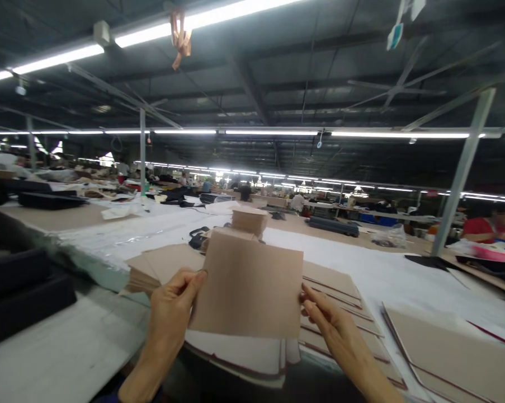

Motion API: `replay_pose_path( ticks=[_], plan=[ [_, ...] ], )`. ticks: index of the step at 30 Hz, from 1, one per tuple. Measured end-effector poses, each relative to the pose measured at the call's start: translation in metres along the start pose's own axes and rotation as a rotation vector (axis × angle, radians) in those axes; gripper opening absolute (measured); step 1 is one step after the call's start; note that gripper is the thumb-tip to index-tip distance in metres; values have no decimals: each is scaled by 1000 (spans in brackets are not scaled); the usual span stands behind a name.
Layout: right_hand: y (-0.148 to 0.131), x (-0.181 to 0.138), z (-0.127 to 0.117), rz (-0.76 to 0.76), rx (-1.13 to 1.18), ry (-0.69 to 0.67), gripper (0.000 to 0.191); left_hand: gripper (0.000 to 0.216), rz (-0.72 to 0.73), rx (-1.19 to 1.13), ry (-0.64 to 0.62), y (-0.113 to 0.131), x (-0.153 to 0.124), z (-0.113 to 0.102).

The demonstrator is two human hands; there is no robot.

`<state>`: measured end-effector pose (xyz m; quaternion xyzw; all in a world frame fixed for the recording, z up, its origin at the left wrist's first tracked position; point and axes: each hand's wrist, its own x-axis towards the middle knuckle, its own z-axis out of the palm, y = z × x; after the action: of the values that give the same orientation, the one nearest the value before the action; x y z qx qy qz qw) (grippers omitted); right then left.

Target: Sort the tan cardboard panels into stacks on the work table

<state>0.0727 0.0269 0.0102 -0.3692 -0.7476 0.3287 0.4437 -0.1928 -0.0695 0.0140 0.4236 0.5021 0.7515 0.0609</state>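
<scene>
A flat rectangle of brown cardboard [250, 285] is held up in front of me, tilted toward my view. My left hand [172, 305] pinches its left edge between thumb and fingers. At the opposite edge, my right hand [330, 322] has its fingertips closed on the board's side. Behind and left of it lies a stack of similar brown sheets [164, 263], and a taller stack [249, 221] stands farther back. Under the held piece, white panels with dark red edges [248, 352] jut over the table's front. Overlapping brown panels [336, 291] lie fanned out beside my right hand.
More brown panels [466, 347] lie at the right on the white-covered table [319, 249]. Dark padded pieces [21, 296] sit at the left. A metal post [464, 173] rises at the right. A person in red [482, 229] is at the far right edge.
</scene>
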Motion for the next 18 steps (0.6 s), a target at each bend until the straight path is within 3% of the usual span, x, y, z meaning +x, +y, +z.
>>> replay_pose_path(
  ticks=[5,8,13,18],
  plan=[
    [5,6,20,123,159,65,57,30,-283,-240,-5,-16,7,-6],
    [7,7,28,133,227,58,59,36,-388,-231,-34,-29,13,-13],
    [5,-1,44,259,339,92,52,42,-316,143,-264,-54,24,-31],
    [15,-8,63,397,480,131,53,36,-325,278,-385,-68,36,-41]
  ],
)
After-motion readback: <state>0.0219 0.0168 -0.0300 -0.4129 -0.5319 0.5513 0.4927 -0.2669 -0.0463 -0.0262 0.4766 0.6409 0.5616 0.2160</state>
